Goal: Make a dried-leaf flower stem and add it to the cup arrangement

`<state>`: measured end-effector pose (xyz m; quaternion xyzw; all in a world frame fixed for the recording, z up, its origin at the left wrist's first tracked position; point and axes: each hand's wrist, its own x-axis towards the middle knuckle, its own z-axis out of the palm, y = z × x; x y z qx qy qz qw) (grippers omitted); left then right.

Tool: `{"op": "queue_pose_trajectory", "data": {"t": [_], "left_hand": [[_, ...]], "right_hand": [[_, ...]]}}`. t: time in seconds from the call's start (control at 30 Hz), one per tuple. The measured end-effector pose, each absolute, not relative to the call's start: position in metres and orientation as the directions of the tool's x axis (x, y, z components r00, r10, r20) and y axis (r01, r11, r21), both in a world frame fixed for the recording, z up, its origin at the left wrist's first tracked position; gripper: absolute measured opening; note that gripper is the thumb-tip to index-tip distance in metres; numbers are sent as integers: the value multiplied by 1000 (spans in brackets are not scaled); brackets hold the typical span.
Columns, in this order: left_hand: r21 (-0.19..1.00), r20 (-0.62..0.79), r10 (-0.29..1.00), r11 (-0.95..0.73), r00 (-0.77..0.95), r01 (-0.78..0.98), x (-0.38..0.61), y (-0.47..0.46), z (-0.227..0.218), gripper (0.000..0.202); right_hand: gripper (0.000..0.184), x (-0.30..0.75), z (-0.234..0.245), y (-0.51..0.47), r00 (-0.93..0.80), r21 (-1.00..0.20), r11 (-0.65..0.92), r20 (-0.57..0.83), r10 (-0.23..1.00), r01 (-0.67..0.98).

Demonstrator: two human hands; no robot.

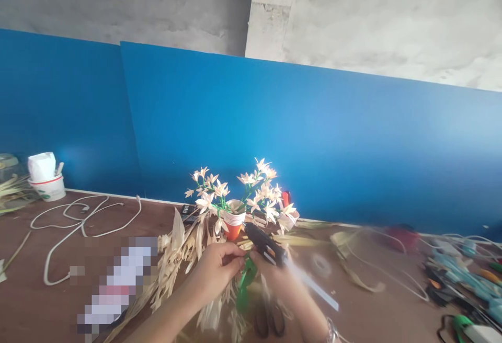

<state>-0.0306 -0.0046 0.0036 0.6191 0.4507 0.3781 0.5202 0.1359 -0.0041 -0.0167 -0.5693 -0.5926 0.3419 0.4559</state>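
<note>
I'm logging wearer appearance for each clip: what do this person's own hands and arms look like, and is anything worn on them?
Neither the left hand nor the right hand wears a glove, and no sleeve shows on the visible forearms. A shiny, silvery band circles the right wrist; whether it is a watch or bracelet is unclear.

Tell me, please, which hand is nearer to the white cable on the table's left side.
Left. The left hand is right of the cable, apart; the right hand is farther right, holding the black glue gun.
</note>
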Motion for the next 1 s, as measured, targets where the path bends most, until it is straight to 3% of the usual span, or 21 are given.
{"op": "queue_pose_trajectory", "data": {"t": [0.43, 0.57, 0.67, 0.83, 1.0], "left_hand": [[988, -25, 975, -9, 221, 155, -27, -2, -2, 16], [998, -53, 979, 55, 195, -7, -25, -3, 3, 12], [990, -56, 980, 80, 191, -120, -25, -1, 3, 15], [974, -86, 980, 121, 177, -192, -29, 1, 3, 21], [968, -96, 978, 135, 185, -210, -31, 2, -1, 23]], "right_hand": [[18, 139, -21, 0, 68, -921, 108, 143, 987, 374], [22, 138, -24, 1, 109, -917, 87, 140, 984, 388], [23, 142, -26, -2, 38, -895, 210, 244, 969, 393], [17, 151, -25, -13, -90, -720, 443, 472, 877, 534], [19, 148, -28, -19, -68, -677, 453, 514, 855, 580]]}}
